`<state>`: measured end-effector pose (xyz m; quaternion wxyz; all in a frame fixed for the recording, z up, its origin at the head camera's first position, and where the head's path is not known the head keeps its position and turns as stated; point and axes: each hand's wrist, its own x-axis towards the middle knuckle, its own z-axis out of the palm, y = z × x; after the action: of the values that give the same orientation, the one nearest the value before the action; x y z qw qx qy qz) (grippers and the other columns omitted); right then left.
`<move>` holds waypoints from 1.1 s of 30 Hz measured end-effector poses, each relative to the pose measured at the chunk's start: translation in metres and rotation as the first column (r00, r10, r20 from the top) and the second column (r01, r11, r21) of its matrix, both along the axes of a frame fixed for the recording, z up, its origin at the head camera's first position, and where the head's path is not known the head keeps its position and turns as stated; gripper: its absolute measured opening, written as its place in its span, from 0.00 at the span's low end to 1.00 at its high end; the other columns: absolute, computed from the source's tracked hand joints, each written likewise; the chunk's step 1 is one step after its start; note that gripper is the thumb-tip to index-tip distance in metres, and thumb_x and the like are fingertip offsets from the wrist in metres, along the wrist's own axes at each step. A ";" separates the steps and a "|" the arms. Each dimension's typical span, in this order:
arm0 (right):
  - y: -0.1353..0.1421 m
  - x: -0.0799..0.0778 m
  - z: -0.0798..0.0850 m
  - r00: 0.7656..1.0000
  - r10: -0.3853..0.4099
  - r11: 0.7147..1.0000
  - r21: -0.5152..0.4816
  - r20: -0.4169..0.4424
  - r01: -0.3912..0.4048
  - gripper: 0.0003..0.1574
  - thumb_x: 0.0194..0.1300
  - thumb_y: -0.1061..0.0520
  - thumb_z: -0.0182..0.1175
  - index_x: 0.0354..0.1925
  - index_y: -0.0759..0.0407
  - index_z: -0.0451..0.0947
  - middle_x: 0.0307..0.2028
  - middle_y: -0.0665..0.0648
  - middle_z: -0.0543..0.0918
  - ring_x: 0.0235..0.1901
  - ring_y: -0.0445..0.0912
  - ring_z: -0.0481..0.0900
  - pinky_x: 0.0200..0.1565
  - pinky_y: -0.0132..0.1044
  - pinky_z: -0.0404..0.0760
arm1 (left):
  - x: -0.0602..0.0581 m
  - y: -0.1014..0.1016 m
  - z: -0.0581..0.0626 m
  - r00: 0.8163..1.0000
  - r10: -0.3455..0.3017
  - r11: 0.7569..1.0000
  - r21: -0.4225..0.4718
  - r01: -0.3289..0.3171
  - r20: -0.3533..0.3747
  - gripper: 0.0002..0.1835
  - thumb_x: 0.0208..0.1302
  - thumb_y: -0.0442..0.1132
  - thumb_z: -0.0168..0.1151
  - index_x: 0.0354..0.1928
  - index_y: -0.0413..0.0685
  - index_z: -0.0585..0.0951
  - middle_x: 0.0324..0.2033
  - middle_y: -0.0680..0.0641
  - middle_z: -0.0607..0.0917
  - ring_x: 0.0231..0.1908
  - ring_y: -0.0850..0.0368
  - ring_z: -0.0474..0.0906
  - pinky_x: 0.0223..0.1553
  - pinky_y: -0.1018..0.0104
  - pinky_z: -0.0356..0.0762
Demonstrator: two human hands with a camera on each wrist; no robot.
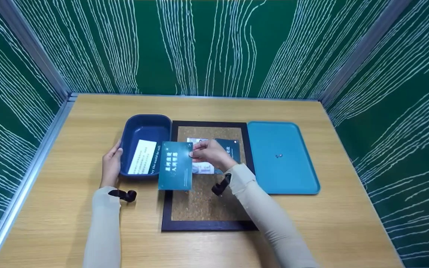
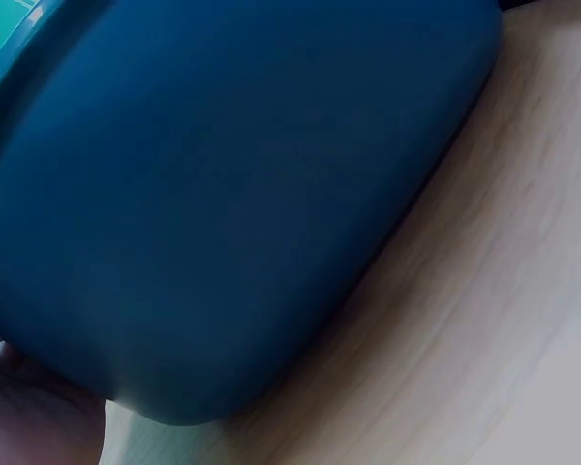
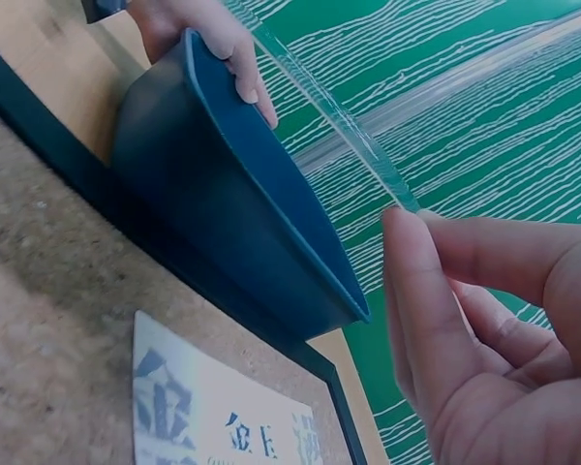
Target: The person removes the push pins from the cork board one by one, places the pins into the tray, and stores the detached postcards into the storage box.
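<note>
My right hand [image 1: 212,153] pinches a dark green card [image 1: 175,167] with white characters by its right edge, between thumb and fingers. The card is held up over the corkboard's left side; in the right wrist view the card [image 3: 339,121] appears edge-on. My left hand [image 1: 111,163] holds the left side of a navy blue bin [image 1: 147,119], some fingers hidden. Inside the bin lie a white printed card [image 1: 142,156] and a dark card with white lettering [image 1: 156,163]. On the corkboard [image 1: 207,201], a pale card [image 1: 204,168] and another green card [image 1: 233,149] sit partly behind my right hand.
A turquoise tray [image 1: 292,171] lies against the corkboard's right side, with a few tiny pins [image 1: 279,156] near its middle. The dark frame [image 1: 207,225] borders the cork. Green walls with white wavy lines [image 1: 229,48] enclose the wooden table [image 1: 50,208] at the back and sides.
</note>
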<state>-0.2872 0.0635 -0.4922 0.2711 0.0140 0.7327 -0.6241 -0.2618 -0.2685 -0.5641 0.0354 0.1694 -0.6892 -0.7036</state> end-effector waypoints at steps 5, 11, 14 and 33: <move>-0.009 -0.007 0.002 1.000 -0.025 0.999 -0.039 0.003 0.025 0.12 0.60 0.63 0.65 0.43 0.65 0.79 0.36 0.60 0.83 0.32 0.46 0.86 0.56 0.50 0.79 | 0.001 0.000 0.000 1.000 0.003 1.000 0.015 -0.003 0.016 0.24 0.76 0.41 0.43 0.71 0.57 0.62 0.74 0.54 0.56 0.74 0.59 0.47 0.74 0.64 0.50; -0.021 -0.013 0.004 0.998 -0.064 0.995 -0.072 -0.005 0.064 0.13 0.60 0.65 0.65 0.44 0.65 0.79 0.35 0.59 0.84 0.36 0.50 0.86 0.54 0.47 0.81 | 0.000 -0.001 0.000 1.000 0.002 1.000 -0.003 -0.002 0.023 0.24 0.76 0.41 0.43 0.71 0.57 0.62 0.73 0.54 0.56 0.74 0.59 0.46 0.75 0.64 0.48; -0.027 -0.015 0.004 0.996 -0.092 0.993 -0.081 -0.004 0.092 0.12 0.60 0.65 0.64 0.44 0.65 0.79 0.35 0.59 0.83 0.36 0.51 0.86 0.52 0.45 0.82 | -0.001 -0.002 -0.001 1.000 -0.005 1.000 0.017 0.005 0.020 0.24 0.76 0.40 0.43 0.72 0.57 0.62 0.74 0.54 0.56 0.75 0.59 0.45 0.75 0.64 0.46; -0.061 -0.025 0.000 0.974 -0.224 0.963 -0.150 0.017 0.224 0.16 0.59 0.66 0.65 0.47 0.65 0.78 0.39 0.60 0.82 0.35 0.48 0.86 0.52 0.43 0.83 | 0.000 -0.001 0.001 1.000 -0.013 1.000 0.015 0.013 0.014 0.24 0.76 0.41 0.41 0.72 0.58 0.61 0.74 0.55 0.54 0.75 0.60 0.42 0.75 0.63 0.42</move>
<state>-0.3127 0.0029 -0.4920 0.1991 0.0765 0.6771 -0.7043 -0.2622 -0.2694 -0.5632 0.0246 0.1699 -0.6853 -0.7077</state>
